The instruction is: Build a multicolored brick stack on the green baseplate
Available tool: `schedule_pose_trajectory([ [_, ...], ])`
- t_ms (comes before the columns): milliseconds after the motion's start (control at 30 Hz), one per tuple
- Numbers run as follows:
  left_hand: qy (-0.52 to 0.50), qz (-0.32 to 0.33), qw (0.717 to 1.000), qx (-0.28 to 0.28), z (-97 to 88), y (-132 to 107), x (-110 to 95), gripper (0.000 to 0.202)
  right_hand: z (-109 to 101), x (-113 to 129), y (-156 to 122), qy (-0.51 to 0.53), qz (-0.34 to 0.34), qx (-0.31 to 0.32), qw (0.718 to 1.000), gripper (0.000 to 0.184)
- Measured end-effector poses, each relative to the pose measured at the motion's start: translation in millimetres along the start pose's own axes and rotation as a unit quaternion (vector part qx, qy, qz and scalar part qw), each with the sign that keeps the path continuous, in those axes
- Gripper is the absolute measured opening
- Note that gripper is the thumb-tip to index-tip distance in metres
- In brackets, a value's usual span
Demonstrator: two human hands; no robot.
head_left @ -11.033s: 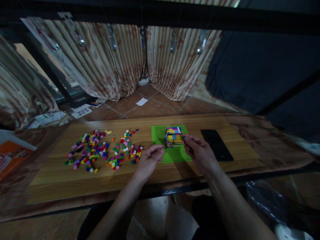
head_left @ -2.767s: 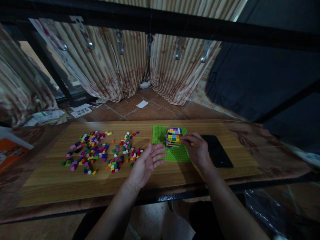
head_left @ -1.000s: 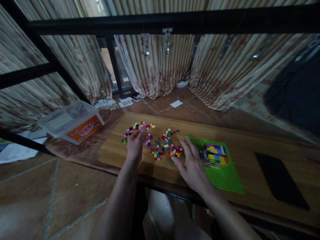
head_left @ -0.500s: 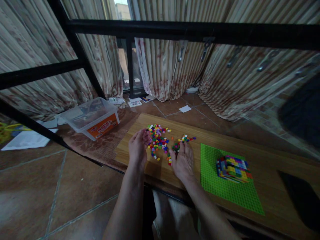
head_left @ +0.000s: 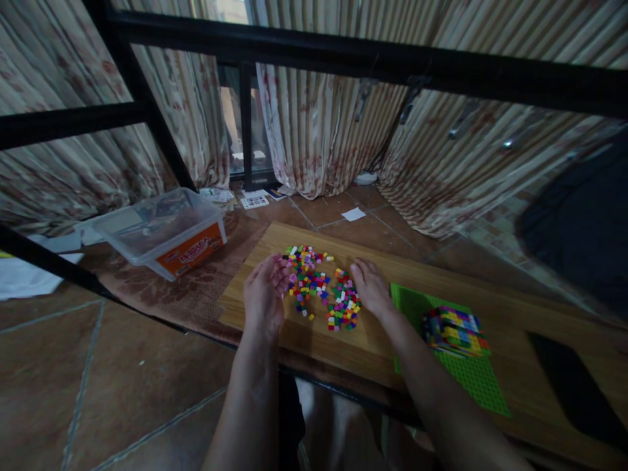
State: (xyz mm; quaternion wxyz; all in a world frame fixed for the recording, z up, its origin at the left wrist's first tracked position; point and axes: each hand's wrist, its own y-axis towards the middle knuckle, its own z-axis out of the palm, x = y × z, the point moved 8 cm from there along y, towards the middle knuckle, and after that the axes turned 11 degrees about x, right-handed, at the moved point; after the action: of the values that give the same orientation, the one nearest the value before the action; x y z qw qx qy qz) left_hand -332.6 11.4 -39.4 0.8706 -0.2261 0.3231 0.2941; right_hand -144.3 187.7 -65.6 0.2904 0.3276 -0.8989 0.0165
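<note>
Small colourful building bricks [head_left: 313,282] lie loose in two neighbouring heaps on the wooden board. At the left edge of the heaps is my left hand [head_left: 265,288], palm turned inward and fingers loosely curved and apart; whether a small brick lies against its fingertips is too blurred to tell. My right hand [head_left: 371,285] rests along the right side of the other heap [head_left: 343,302], fingers stretched out, with nothing visible in it. Right of that hand, a block built of many-coloured bricks [head_left: 454,330] stands on a green baseplate [head_left: 475,386], which my right forearm partly covers.
A clear plastic tub [head_left: 164,229] with an orange label stands on the brown cloth at the left. A dark flat object [head_left: 574,379] lies at the board's right. Black metal bars [head_left: 318,52] cross in front of striped curtains [head_left: 318,131]. Papers [head_left: 353,214] lie on the tiled floor.
My right hand has moved up and to the right, from over the bricks to beside them. Bricks on that side now form a more compact heap. My left hand stays nearly in place.
</note>
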Motion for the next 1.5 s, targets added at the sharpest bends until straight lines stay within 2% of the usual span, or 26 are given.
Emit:
schedule_pose_trajectory([
  [133, 0.006, -0.003, 1.000, 0.013, 1.8, -1, 1, 0.009, 14, 31, -13, 0.029, -0.072, 0.054, 0.995, 0.051],
  [267, 0.015, -0.015, 1.000, 0.017, 2.2, -1, 5, 0.010, 15, 52, -29, 0.096, -0.095, 0.082, 0.987, 0.049],
  [400, 0.008, -0.017, 1.000, 0.023, 4.1, -1, 9, 0.010, 11, 47, -38, 0.174, -0.066, 0.089, 0.979, 0.044],
  [500, 0.001, -0.016, 0.999, 0.035, 8.2, -1, 12, 0.011, 2, 25, -33, 0.202, 0.003, 0.043, 0.978, 0.039],
  [600, -0.002, -0.021, 0.999, 0.037, 12.3, -2, 15, 0.011, -4, 16, -20, 0.150, 0.054, 0.033, 0.987, 0.030],
  [700, -0.003, -0.027, 0.999, 0.035, 15.5, -2, 17, 0.011, 1, 33, -1, 0.047, 0.048, 0.102, 0.993, 0.027],
  [800, -0.001, -0.027, 0.999, 0.039, 17.3, -2, 19, 0.011, 10, 50, 15, -0.034, 0.054, 0.168, 0.984, 0.024],
  [933, 0.001, -0.029, 0.999, 0.044, 17.1, -1, 19, 0.012, 17, 58, 32, -0.063, 0.078, 0.185, 0.978, 0.015],
  [1100, 0.007, -0.027, 0.998, 0.050, 18.1, -1, 19, 0.015, 19, 53, 42, -0.056, 0.086, 0.186, 0.977, 0.009],
  [1267, 0.027, -0.035, 0.997, 0.060, 22.5, -1, 23, 0.020, 3, 44, 38, 0.020, 0.082, 0.156, 0.984, 0.015],
  [1333, 0.061, -0.044, 0.994, 0.078, 29.0, -2, 29, 0.023, -10, 41, 29, 0.063, 0.081, 0.133, 0.986, 0.022],
  [1400, 0.111, -0.058, 0.986, 0.110, 40.9, -6, 39, 0.025, -26, 40, 14, 0.151, 0.072, 0.104, 0.981, 0.028],
  [1467, 0.146, -0.082, 0.973, 0.157, 58.2, -14, 55, 0.027, -43, 39, -5, 0.345, 0.049, 0.054, 0.936, 0.026],
  [1500, 0.152, -0.099, 0.965, 0.187, 68.4, -20, 65, 0.029, -52, 38, -15, 0.405, 0.040, 0.027, 0.913, 0.023],
])
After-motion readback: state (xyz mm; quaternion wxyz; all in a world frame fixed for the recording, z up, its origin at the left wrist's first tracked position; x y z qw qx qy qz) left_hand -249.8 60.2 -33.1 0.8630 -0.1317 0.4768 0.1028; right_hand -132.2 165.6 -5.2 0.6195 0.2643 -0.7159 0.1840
